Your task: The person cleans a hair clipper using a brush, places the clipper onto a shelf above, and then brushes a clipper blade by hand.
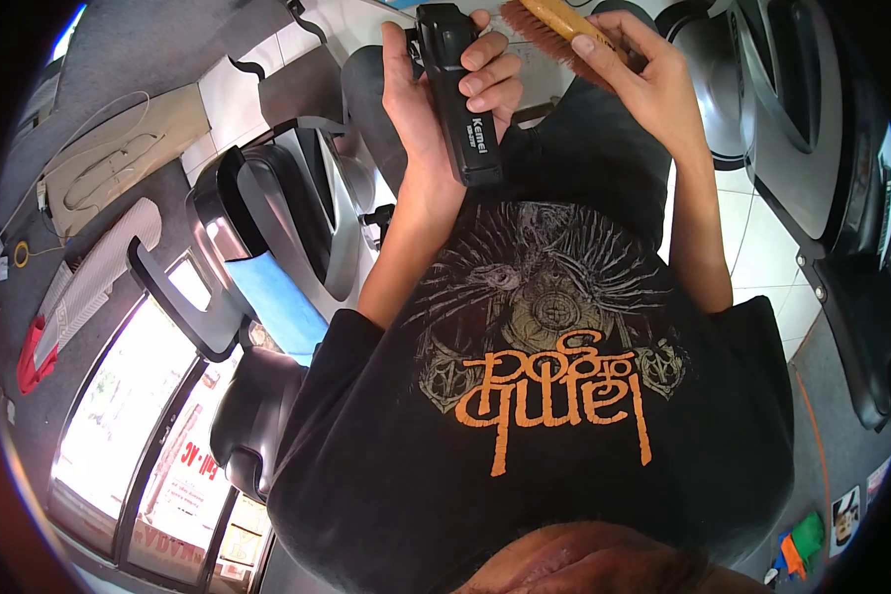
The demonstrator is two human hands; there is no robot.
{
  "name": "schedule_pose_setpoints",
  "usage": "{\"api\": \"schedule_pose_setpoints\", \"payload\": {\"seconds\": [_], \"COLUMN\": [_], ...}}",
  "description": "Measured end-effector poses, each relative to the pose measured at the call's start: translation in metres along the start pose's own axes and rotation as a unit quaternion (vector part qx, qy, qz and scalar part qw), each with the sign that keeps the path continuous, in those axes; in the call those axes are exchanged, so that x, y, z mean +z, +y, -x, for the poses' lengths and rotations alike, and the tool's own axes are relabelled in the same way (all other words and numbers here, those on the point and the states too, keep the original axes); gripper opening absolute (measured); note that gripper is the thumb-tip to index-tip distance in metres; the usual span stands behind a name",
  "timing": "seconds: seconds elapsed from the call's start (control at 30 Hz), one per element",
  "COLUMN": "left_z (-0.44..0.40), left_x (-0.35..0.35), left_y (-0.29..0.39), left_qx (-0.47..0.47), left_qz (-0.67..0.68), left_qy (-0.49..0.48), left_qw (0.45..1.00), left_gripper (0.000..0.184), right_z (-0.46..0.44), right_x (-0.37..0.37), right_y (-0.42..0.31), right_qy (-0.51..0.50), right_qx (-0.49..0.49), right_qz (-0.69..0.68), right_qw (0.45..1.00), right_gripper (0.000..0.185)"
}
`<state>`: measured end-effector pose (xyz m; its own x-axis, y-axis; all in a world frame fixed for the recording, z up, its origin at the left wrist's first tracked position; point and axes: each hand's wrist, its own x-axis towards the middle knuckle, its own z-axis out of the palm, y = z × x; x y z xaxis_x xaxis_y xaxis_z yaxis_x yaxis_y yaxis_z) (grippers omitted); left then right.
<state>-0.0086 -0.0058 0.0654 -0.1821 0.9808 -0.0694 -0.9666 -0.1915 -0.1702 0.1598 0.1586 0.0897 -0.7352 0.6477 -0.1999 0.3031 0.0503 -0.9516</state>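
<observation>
My left hand (pixel 421 124) is wrapped around a black hair clipper (pixel 472 114) marked "KEMEI", held upright in front of my chest. The clipper's top end lies close to the upper edge of the view. In my right hand (pixel 653 84) is a brush (pixel 564 18) with a wooden handle and reddish-brown bristles. My thumb presses on the handle, and part of the brush is cut off by the frame. Clipper and brush are apart, side by side above my lap.
Black and grey salon chairs (pixel 297 188) stand at my left, one with a blue cloth (pixel 277 302) over it. Another chair (pixel 861 238) is at my right. Glass doors (pixel 119 436) show at lower left. A white cable (pixel 94 178) runs along the upper left.
</observation>
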Motion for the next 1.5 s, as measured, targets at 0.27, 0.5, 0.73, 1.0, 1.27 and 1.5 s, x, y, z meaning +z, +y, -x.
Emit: {"api": "schedule_pose_setpoints", "payload": {"seconds": [0.27,0.5,0.73,1.0,1.27,1.5], "left_z": [-0.002,-0.003,-0.004,-0.003,-0.002,0.001], "left_x": [0.001,0.002,0.000,0.001,0.000,0.000], "left_y": [0.000,0.001,0.000,0.000,-0.001,-0.002], "left_qx": [-0.021,-0.051,-0.071,-0.077,-0.077,-0.051], "left_qz": [0.000,0.002,0.005,0.005,-0.006,-0.057], "left_qy": [-0.021,-0.054,-0.073,-0.068,-0.073,-0.045], "left_qw": [1.000,0.997,0.995,0.995,0.994,0.996], "left_gripper": [0.077,0.075,0.075,0.075,0.076,0.079], "right_z": [0.001,0.002,0.003,0.004,0.004,-0.001], "right_x": [0.003,0.000,0.001,0.000,0.000,-0.002], "right_y": [-0.006,-0.015,-0.010,-0.015,-0.013,0.014], "right_qy": [-0.011,-0.011,-0.011,-0.018,-0.022,-0.005], "right_qx": [0.014,0.017,0.030,0.029,0.035,-0.029], "right_qz": [-0.045,0.001,-0.024,-0.011,-0.021,0.035], "right_qw": [0.999,1.000,0.999,0.999,0.999,0.999], "right_gripper": [0.032,0.032,0.032,0.033,0.034,0.043]}}
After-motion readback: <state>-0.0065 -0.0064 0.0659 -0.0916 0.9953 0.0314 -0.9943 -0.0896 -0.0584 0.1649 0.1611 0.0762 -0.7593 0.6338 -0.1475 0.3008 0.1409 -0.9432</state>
